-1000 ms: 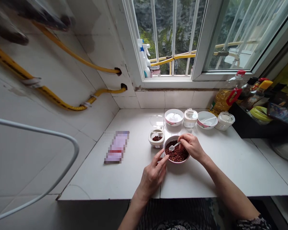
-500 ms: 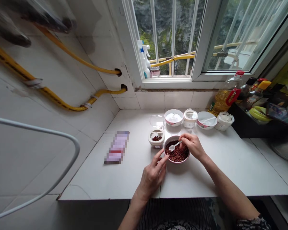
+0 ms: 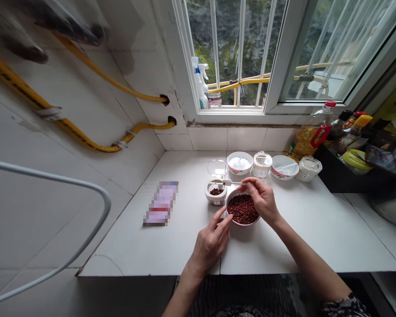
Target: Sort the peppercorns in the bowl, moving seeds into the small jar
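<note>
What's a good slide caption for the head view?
Right hand holds a white spoon near an open jar; left hand touches the bowl of dark red grains.

noted smooth plastic on spoon point(image 3: 227, 182) by bowl point(image 3: 243, 225), rough grains point(image 3: 242, 210) inside bowl, plastic-looking jar point(image 3: 215, 201) left of bowl, glossy counter point(image 3: 270, 251) beneath bowl.

The right hand point(image 3: 261, 200) hides the handle's end of the white spoon point(image 3: 236, 183) and part of the rim of the bowl point(image 3: 243, 225); the spoon's scoop is too small for me to tell its load. The packet point(image 3: 160, 204) on the left is blurred into blocks. The dark bundles point(image 3: 69, 26), upper left, are blurry and cut off, as is a rounded vessel point(image 3: 387, 213), right.
</note>
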{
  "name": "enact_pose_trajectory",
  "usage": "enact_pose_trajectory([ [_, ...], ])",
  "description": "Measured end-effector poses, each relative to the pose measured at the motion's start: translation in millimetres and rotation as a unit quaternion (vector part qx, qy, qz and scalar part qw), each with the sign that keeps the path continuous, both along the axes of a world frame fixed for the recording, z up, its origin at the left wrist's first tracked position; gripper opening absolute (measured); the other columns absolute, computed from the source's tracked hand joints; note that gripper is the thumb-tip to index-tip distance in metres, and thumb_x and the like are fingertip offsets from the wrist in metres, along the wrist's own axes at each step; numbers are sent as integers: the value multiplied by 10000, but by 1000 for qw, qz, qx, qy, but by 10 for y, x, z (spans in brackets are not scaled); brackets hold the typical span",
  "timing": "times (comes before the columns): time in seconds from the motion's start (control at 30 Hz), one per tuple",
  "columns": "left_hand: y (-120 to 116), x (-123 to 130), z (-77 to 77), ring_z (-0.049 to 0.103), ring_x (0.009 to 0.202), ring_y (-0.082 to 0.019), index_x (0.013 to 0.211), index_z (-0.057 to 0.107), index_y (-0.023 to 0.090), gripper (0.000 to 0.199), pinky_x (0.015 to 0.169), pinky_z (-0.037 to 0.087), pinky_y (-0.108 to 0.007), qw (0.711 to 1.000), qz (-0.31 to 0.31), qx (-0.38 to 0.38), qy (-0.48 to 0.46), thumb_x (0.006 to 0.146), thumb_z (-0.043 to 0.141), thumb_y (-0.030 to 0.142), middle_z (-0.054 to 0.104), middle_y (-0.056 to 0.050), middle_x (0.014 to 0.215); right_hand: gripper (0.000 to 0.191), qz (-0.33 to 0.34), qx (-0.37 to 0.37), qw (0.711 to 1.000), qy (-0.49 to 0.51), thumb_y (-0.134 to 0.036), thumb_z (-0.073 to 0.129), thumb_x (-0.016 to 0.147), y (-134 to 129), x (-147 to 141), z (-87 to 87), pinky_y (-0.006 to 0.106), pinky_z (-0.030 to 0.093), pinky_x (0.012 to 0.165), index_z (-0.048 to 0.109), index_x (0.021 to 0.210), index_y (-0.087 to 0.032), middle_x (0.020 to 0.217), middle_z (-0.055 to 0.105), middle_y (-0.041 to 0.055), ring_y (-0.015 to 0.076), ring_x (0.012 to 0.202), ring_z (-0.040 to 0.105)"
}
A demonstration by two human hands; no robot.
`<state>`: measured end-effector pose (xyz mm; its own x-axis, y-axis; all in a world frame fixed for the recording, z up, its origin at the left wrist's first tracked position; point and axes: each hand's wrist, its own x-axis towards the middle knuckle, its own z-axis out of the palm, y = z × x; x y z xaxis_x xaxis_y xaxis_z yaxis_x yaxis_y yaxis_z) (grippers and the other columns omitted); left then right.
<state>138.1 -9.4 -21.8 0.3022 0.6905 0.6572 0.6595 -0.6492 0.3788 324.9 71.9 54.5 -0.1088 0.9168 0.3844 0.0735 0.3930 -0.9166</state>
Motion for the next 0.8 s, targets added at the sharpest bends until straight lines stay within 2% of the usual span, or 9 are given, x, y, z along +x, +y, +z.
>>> enact_pose_trajectory([
  [0.07,2,3,-5,719,1070,-197,1409,494,226,453,871,625,-290,1000,2,4,-1,977,478,91,553,-166,1432,159,4,66,996,-66,-302,508,983,-19,-64,-26,374,575,845,647,1004,-228,896,781,60,203,838,752],
  [0.17,4,1,-8,720,1057,-189,1407,497,216,451,871,623,-287,1000,0,5,-2,976,471,86,549,-168,1435,195,6,167,972,-165,-212,468,990,-28,-100,-49,445,506,977,662,993,-233,883,791,55,202,808,738],
  [0.23,4,-2,-7,718,1055,-185,1398,500,205,441,863,623,-281,1000,-4,2,0,976,469,82,546,-174,1434,202,-9,189,965,-183,-200,466,992,-29,-71,-36,452,492,992,665,1002,-235,881,793,53,208,817,731],
  [0.33,3,-3,-4,721,1041,-182,1381,506,194,420,846,625,-274,1000,-5,2,3,978,468,80,553,-182,1419,163,-45,153,973,-170,-234,501,989,-26,47,8,417,524,930,664,1000,-231,878,786,59,227,875,728],
  [0.4,3,2,1,723,1037,-182,1375,506,195,409,850,626,-279,1000,-4,3,2,983,465,83,555,-184,1415,147,-50,115,977,-170,-247,514,980,-11,152,25,391,539,870,660,973,-227,829,776,51,229,844,725],
  [0.53,4,11,18,722,1051,-186,1373,503,203,407,861,626,-283,1000,-2,3,-1,985,471,85,563,-179,1409,170,-34,81,968,-236,-215,516,942,42,303,-19,375,519,836,643,830,-229,655,721,11,207,712,682],
  [0.63,3,10,25,716,1080,-199,1374,507,205,414,861,627,-285,1000,3,7,3,980,481,84,571,-174,1405,188,-16,79,958,-276,-164,515,894,63,302,-82,381,500,858,632,765,-233,659,719,14,217,774,676],
  [0.73,1,7,18,705,1115,-211,1378,512,218,431,857,629,-286,1000,9,11,6,969,489,82,572,-159,1412,190,4,66,962,-263,-153,512,873,58,262,-107,386,491,884,629,745,-232,688,727,18,220,822,681],
  [0.8,2,5,10,700,1126,-212,1377,516,219,440,856,629,-283,1000,9,13,7,961,491,76,571,-155,1415,189,15,27,973,-227,-184,508,885,55,257,-99,371,505,838,621,741,-229,629,702,3,201,724,669],
])
